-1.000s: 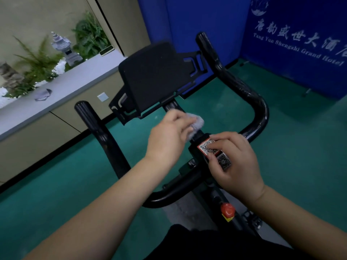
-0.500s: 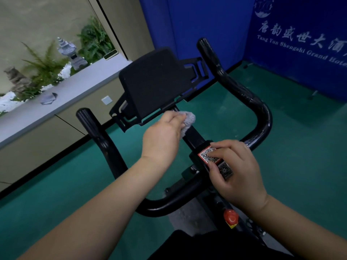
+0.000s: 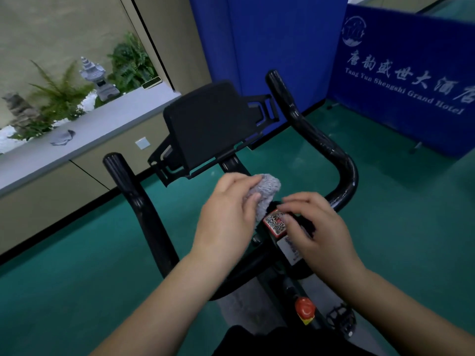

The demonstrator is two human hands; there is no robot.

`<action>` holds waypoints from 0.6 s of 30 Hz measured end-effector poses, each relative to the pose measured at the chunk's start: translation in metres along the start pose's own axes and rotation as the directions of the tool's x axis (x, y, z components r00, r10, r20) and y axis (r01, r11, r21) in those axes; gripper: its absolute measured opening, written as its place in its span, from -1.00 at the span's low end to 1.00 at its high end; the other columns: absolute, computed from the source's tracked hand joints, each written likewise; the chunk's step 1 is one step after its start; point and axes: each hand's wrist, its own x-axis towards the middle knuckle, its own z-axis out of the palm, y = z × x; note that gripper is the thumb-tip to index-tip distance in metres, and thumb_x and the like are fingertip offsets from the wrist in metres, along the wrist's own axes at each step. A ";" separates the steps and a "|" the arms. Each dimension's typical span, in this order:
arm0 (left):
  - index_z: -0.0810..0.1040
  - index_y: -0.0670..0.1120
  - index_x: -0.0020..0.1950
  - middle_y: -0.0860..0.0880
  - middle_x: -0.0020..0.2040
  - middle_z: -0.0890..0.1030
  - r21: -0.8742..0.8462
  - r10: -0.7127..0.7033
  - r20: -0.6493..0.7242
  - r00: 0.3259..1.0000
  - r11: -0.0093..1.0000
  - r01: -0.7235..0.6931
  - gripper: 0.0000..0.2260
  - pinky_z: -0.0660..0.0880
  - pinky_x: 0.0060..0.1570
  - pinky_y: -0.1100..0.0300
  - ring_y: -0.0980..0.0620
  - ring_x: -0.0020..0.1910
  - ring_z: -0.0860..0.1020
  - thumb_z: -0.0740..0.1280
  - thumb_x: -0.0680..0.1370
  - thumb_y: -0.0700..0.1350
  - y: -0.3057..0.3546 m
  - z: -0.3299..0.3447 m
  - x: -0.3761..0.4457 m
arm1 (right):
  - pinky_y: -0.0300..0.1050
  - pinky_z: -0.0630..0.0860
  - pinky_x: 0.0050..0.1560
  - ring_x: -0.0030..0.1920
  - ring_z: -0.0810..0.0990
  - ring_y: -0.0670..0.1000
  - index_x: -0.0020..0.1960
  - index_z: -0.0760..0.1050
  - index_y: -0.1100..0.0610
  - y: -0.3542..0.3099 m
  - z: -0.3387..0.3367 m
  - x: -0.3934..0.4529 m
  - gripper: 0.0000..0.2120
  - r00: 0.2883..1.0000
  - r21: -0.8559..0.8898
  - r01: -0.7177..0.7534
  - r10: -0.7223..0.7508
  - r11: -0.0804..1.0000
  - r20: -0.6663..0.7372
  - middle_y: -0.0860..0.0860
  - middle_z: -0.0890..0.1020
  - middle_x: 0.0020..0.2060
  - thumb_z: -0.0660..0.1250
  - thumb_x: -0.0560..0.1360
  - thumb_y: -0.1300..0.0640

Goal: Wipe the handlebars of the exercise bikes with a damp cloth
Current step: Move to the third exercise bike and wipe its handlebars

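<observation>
A black exercise bike handlebar (image 3: 331, 147) curves in a U in front of me, its left horn (image 3: 128, 186) rising on the left. My left hand (image 3: 226, 217) is shut on a bunched grey cloth (image 3: 267, 191), pressed on the centre stem just below the black tablet holder (image 3: 208, 127). My right hand (image 3: 318, 232) lies on the stem over the QR code sticker (image 3: 275, 223), fingers loosely spread, blurred by motion. The middle of the bar is hidden under both hands.
A red knob (image 3: 304, 308) and a pedal (image 3: 339, 316) sit low on the frame. A grey ledge (image 3: 84, 140) with plants, a stone lantern and another grey cloth (image 3: 63, 137) runs at left. Blue hotel screens (image 3: 401, 80) stand behind on green floor.
My left hand has slid the cloth back down the stem from under the tablet holder toward the QR sticker. My right hand's fingers have shifted and loosened over the sticker.
</observation>
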 end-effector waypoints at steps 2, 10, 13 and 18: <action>0.52 0.01 0.24 0.15 0.12 0.45 -0.071 0.008 -0.022 1.000 0.997 -0.009 -0.71 0.30 0.10 0.54 0.30 0.08 0.44 0.28 0.53 -0.16 0.016 0.000 -0.015 | -0.43 0.39 0.06 0.03 0.53 -0.22 0.03 0.61 0.06 -0.009 -0.006 0.004 -0.76 0.998 0.054 -0.061 0.062 0.997 -0.020 -0.13 0.58 -0.05 0.28 0.47 -0.03; 0.31 0.15 0.40 0.27 0.34 0.31 -0.140 -0.032 0.107 0.994 0.989 0.047 -0.57 0.44 0.23 0.19 0.27 0.27 0.38 0.17 0.52 0.12 0.022 -0.013 -0.038 | -0.01 0.54 -0.15 -0.22 0.61 0.03 -0.10 0.47 0.14 -0.031 -0.022 0.027 -0.95 0.942 0.356 -0.303 0.334 0.884 -0.027 0.07 0.64 -0.24 0.34 0.51 0.17; 0.44 0.08 0.28 0.17 0.20 0.42 -0.027 -0.108 0.067 0.992 0.994 0.110 -0.69 0.46 0.17 0.15 0.20 0.16 0.45 0.19 0.54 0.04 0.004 -0.015 -0.049 | -0.04 0.56 -0.15 -0.17 0.65 0.01 -0.08 0.46 0.08 -0.022 -0.045 0.037 -0.96 0.923 0.373 -0.333 0.381 0.866 -0.061 0.05 0.67 -0.18 0.31 0.52 0.14; 0.49 0.06 0.21 0.12 0.12 0.48 0.288 -0.189 0.258 0.947 0.951 0.112 -0.69 0.39 0.15 0.20 0.07 0.14 0.43 0.11 0.56 0.11 -0.012 0.001 -0.074 | -0.13 0.40 -0.13 -0.11 0.54 0.08 0.01 0.46 0.04 0.026 -0.069 0.036 -0.78 0.949 -0.384 -0.305 0.314 0.872 -0.040 0.02 0.58 -0.14 0.42 0.42 0.03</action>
